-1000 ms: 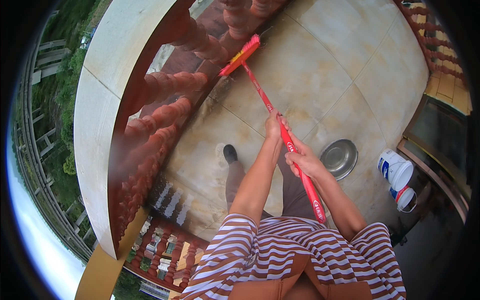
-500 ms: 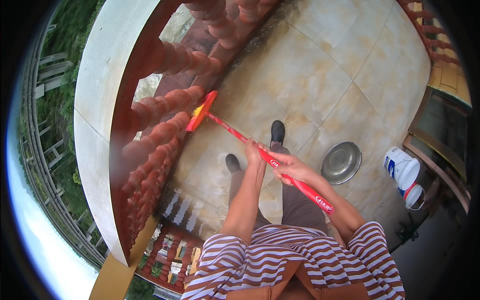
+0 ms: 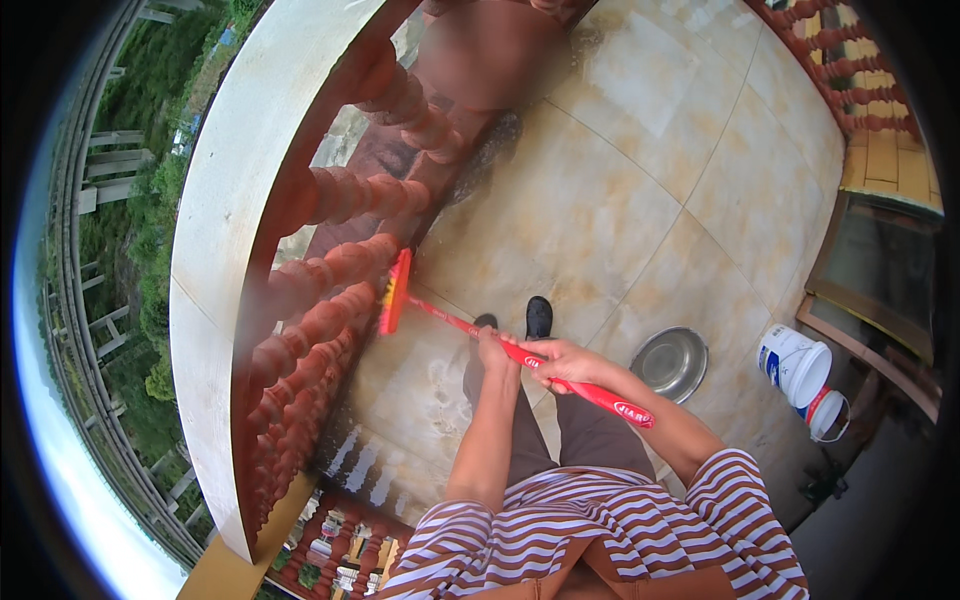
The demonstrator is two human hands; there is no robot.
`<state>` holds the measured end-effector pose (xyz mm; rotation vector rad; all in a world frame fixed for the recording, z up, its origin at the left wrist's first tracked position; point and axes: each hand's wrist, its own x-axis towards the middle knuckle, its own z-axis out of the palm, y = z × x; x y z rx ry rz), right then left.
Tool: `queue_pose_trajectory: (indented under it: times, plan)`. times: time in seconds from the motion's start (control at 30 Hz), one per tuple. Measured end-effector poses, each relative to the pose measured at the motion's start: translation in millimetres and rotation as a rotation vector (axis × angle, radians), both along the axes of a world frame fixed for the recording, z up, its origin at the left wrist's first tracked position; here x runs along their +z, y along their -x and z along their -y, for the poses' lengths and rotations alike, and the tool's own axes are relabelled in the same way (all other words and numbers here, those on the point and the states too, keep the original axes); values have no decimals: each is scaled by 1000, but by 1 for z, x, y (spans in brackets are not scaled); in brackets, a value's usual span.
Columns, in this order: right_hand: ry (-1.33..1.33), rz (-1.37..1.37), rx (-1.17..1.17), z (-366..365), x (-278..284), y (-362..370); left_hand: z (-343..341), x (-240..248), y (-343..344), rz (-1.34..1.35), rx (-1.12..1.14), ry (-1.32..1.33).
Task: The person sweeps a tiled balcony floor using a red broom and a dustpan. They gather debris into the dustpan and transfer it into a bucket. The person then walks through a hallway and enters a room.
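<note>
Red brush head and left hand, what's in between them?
In the head view, the red handle runs between the brush head and left hand, above the tiled floor.

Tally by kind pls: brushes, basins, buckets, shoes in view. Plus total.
Long-handled brush: 1
Metal basin: 1
Buckets: 2
Shoes: 2
Total: 6
</note>
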<state>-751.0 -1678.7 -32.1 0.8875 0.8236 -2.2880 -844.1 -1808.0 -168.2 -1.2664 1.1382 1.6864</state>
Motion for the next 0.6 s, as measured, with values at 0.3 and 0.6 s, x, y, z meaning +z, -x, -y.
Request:
queue_pose_trajectory:
  times: [0.3, 0.6]
  plan:
    - [-272, 111, -35, -140, 35, -5, -197, 4, -10, -2, -221, -245]
    - [2, 98, 108, -206, 10, 38, -196, 3, 20, 52, -44, 26]
